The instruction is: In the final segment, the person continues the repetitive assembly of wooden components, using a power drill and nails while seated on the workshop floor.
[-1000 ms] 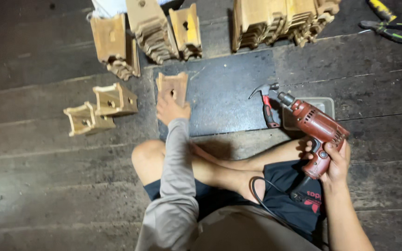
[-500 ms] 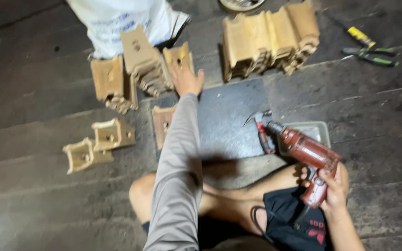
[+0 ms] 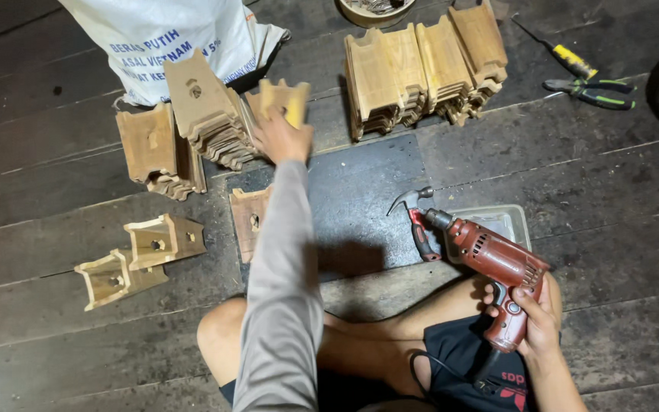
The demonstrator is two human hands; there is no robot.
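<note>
My left hand (image 3: 280, 137) reaches far forward and grips a small wooden piece (image 3: 287, 99) at the leaning row of cut wooden pieces (image 3: 207, 122). A single flat wooden piece (image 3: 248, 221) lies on the dark mat (image 3: 360, 206) under my left forearm. My right hand (image 3: 535, 324) holds a red electric drill (image 3: 493, 263) by its handle, resting near my right knee, bit pointing left.
A claw hammer (image 3: 417, 221) lies by a shallow metal tray (image 3: 509, 221). Two assembled wooden boxes (image 3: 139, 255) sit at left. More stacked wooden pieces (image 3: 421, 65) stand ahead, a white sack (image 3: 169, 38) behind them. Pliers (image 3: 593, 91) and a screwdriver (image 3: 566, 53) lie at the top right.
My left hand left the flat piece on the mat and stretched forward to the stack, closing on a wooden piece. The drill hand stayed near my knee.
</note>
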